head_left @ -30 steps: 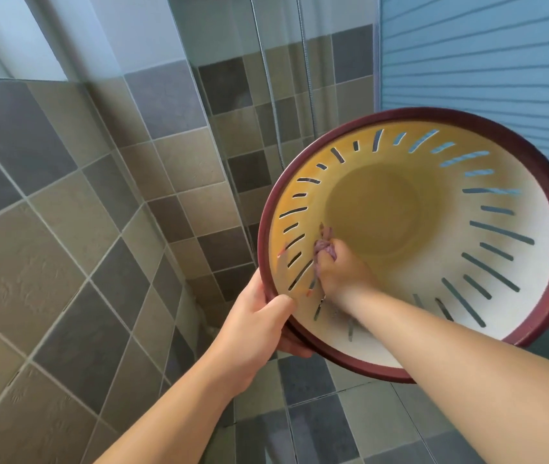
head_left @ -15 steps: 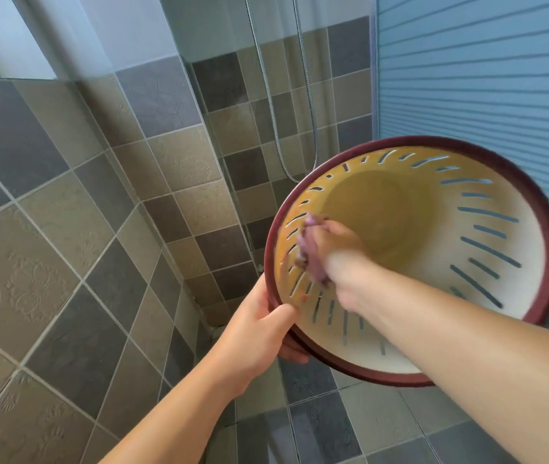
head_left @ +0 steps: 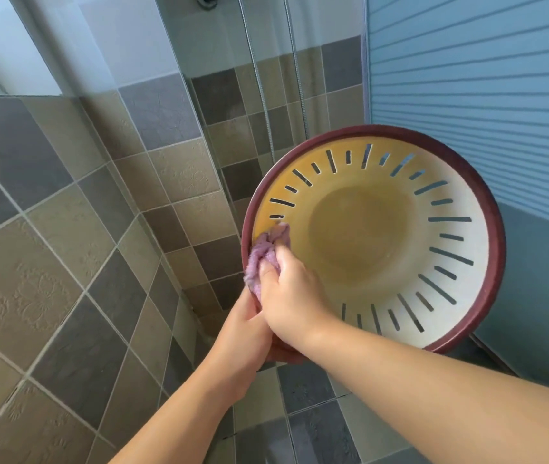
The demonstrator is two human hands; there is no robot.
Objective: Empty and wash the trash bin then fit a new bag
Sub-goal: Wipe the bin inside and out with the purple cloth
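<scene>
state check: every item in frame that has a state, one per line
trash bin: held up, tilted, opening toward camera, no bag, nothing inside
purple cloth: bunched, pressed on the bin's rim at its left edge
right hand: grips the cloth
left hand: holds the bin's lower-left rim, partly hidden
shower hose: hanging against the wall

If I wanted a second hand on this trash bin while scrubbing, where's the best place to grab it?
Judging by its shape, take the dark red rim on the far right side, coming from outside with fingers hooked over the lip. The trash bin is tilted, mouth toward the camera; the left hand already holds the near-left rim.
</scene>
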